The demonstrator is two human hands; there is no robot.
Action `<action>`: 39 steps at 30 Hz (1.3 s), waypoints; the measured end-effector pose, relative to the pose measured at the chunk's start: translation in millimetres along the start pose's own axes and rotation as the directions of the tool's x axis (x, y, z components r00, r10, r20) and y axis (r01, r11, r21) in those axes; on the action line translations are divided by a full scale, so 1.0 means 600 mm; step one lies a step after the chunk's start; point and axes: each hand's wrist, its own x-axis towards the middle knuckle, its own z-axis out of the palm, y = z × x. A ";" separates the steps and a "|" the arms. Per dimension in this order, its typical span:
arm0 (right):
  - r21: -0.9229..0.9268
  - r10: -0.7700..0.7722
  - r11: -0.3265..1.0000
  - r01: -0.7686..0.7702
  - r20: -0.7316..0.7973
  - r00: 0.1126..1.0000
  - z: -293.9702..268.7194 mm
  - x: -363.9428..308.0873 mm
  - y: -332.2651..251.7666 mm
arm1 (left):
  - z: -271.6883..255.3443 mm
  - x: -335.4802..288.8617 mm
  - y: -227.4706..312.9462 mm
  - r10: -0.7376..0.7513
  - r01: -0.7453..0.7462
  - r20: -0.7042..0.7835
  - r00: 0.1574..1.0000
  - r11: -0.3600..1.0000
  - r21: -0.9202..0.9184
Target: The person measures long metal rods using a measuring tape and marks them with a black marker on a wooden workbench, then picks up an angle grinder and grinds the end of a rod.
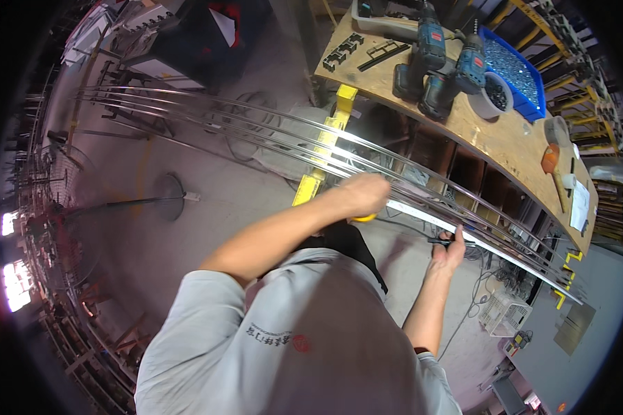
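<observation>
Several long shiny metal rods [284,131] lie side by side, slanting from the far left to the near right. My left hand [367,195] is closed in a fist over the near side of the bundle; what its fingers hold is hidden. A curved yellow edge [365,218] shows just below that fist. From there a pale flat strip [426,216] stretches along the rods toward the right. My right hand [450,254] is beside this strip, its fingers closed on a thin black pen-like tool [439,241].
A yellow support [335,124] bears the rods, and yellow brackets [570,277] stand at their right end. On the wooden bench [512,155] are cordless drills [429,45], a blue tray [533,104] of small parts and a hammer [558,187]. Cables and a white crate [504,313] lie on the floor.
</observation>
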 end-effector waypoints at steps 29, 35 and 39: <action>-0.380 -0.412 0.883 0.276 -0.344 0.844 -0.084 0.104 -0.166 | -0.203 -0.206 -0.369 -0.206 0.206 0.006 0.978 0.978 0.027; -0.389 -0.515 0.777 0.495 0.061 0.855 0.139 -0.108 -0.105 | -0.197 -0.205 -0.376 -0.129 0.132 -0.055 0.990 0.990 0.053; -0.522 -0.368 0.666 0.534 0.392 0.843 0.269 -0.129 -0.084 | -0.198 -0.203 -0.376 -0.117 0.119 -0.049 0.992 0.992 0.051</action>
